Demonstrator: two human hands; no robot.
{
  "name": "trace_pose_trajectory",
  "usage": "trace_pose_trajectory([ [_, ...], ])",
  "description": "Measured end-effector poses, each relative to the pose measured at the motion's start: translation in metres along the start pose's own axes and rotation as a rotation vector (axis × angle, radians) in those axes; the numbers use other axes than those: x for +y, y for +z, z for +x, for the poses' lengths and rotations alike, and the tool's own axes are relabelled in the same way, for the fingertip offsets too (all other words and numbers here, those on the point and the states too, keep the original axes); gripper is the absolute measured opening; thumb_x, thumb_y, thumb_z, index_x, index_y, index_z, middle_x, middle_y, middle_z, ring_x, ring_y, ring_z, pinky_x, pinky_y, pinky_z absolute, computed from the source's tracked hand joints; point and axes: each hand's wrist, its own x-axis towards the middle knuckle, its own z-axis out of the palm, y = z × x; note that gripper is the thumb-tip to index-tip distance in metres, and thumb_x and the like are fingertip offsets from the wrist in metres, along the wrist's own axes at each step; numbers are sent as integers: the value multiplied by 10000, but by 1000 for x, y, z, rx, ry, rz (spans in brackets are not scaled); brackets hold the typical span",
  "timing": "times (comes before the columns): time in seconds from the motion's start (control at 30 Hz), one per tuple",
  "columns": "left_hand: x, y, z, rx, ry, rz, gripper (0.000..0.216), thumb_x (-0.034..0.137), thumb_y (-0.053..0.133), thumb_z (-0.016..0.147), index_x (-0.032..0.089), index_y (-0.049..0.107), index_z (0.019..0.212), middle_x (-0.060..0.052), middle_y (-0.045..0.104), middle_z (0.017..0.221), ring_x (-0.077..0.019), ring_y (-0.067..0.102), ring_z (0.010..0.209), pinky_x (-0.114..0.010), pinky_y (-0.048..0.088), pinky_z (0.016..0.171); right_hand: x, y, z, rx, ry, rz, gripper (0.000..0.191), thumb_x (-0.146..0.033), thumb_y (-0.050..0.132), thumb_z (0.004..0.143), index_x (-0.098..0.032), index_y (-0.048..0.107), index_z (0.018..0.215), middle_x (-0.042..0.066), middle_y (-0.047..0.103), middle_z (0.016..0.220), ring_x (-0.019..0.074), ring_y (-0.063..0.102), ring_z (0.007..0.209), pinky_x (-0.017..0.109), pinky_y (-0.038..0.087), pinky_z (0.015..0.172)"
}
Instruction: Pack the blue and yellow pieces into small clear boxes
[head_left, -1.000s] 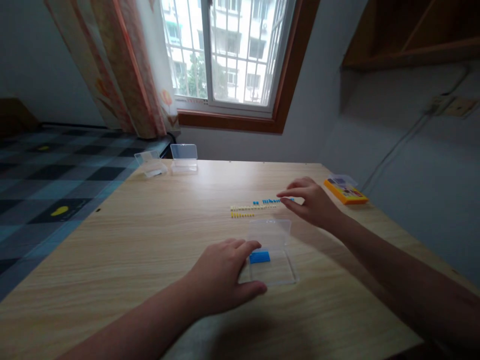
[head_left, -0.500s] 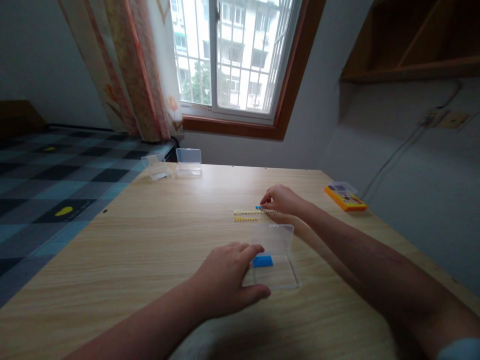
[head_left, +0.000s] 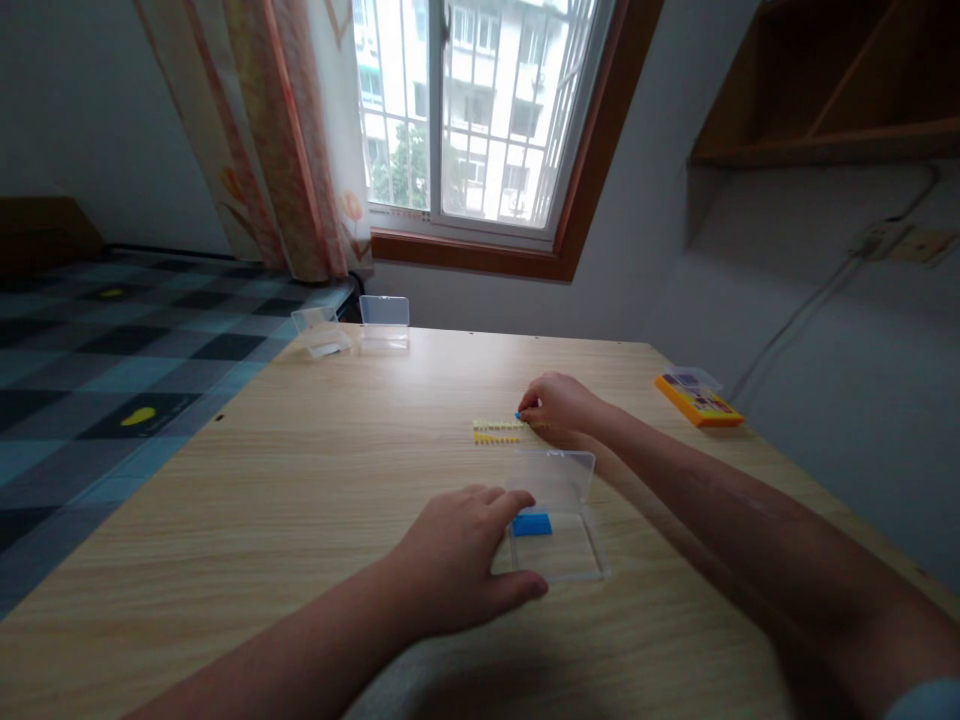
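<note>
A clear plastic box (head_left: pixel 562 550) lies with its lid (head_left: pixel 564 476) raised, and a blue block of small pieces (head_left: pixel 532 525) sits inside at its left. My left hand (head_left: pixel 469 550) is at the box's left edge, thumb and fingers spread apart around that side. Beyond the lid, my right hand (head_left: pixel 559 402) pinches at a small blue piece (head_left: pixel 518 415); the fingertips cover part of it. Right below these fingers runs a row of small pale yellow pieces (head_left: pixel 495 426), its right end partly hidden by the hand. A shorter row of deeper yellow pieces (head_left: pixel 495 439) lies nearer to me.
Two open clear boxes (head_left: pixel 385 337) stand at the table's far left corner. On the right edge lies an orange case (head_left: pixel 697 402) with a clear lid. A bed with a checked cover (head_left: pixel 202 345) adjoins the table's left side; the window wall is behind.
Two small blue pieces showed by my right fingertips earlier; now the fingers cover most of them. My left hand stays at the box. The whole view has shifted slightly.
</note>
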Motion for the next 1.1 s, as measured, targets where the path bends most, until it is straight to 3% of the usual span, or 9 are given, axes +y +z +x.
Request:
trace_pose_trajectory([
  [0.13, 0, 0, 0, -8, -5, 8, 615, 491, 753, 801, 196, 613, 1322, -106, 722, 1174, -334, 678, 1070, -477, 538, 926, -4, -5, -1, 58, -12, -15, 145, -246, 715, 860, -232, 846, 921, 55, 793, 896, 183, 672, 806, 255, 438, 720],
  [0.23, 0, 1, 0, -3, -4, 16, 619, 497, 756, 799, 202, 613, 1324, -104, 720, 1177, -336, 679, 1071, -478, 540, 926, -2, -23, -14, 135, -16, -14, 144, -225, 708, 876, -203, 839, 932, 66, 781, 888, 191, 664, 836, 271, 444, 756],
  [0.33, -1, 1, 0, -8, -1, 14, 634, 508, 759, 798, 203, 608, 1332, -105, 718, 1186, -338, 676, 1079, -485, 539, 937, 1, -52, -50, 250, -32, 36, 163, -259, 677, 931, -194, 822, 965, 59, 764, 908, 166, 648, 816, 268, 448, 749],
  [0.43, 0, 0, 0, -14, -5, 12, 631, 510, 754, 802, 205, 607, 1335, -107, 717, 1201, -339, 673, 1092, -490, 537, 949, -6, -75, -106, 402, -186, 264, 155, -320, 694, 932, -221, 813, 925, 31, 725, 811, 132, 601, 687, 247, 425, 619],
  [0.53, 0, 0, 1, -15, -9, 16, 625, 504, 756, 803, 203, 609, 1331, -108, 716, 1213, -343, 670, 1114, -493, 531, 966, -27, -74, -157, 314, -271, 355, 154, -302, 663, 953, -245, 805, 933, 23, 712, 808, 113, 600, 646, 227, 413, 558],
  [0.63, -1, 2, 1, -4, -3, 19, 629, 503, 762, 800, 202, 607, 1330, -103, 713, 1221, -341, 672, 1117, -486, 531, 965, -48, -52, -180, 159, -285, 346, 162, -245, 633, 965, -264, 794, 967, 4, 714, 837, 105, 636, 697, 219, 443, 635],
  [0.8, -5, 6, 2, 5, 3, 27, 644, 531, 757, 804, 206, 599, 1337, -100, 720, 1194, -340, 678, 1093, -486, 541, 939, -56, -16, -171, -65, -200, 318, 164, -209, 649, 932, -271, 799, 954, -8, 723, 859, 114, 650, 734, 224, 419, 667],
  [1.1, -6, 7, 4, -7, -8, 25, 669, 519, 758, 801, 208, 579, 1365, -99, 713, 1218, -345, 670, 1108, -503, 535, 950, -52, -1, -167, -85, -167, 254, 131, -194, 678, 894, -256, 793, 887, -14, 721, 829, 124, 644, 734, 241, 364, 659],
])
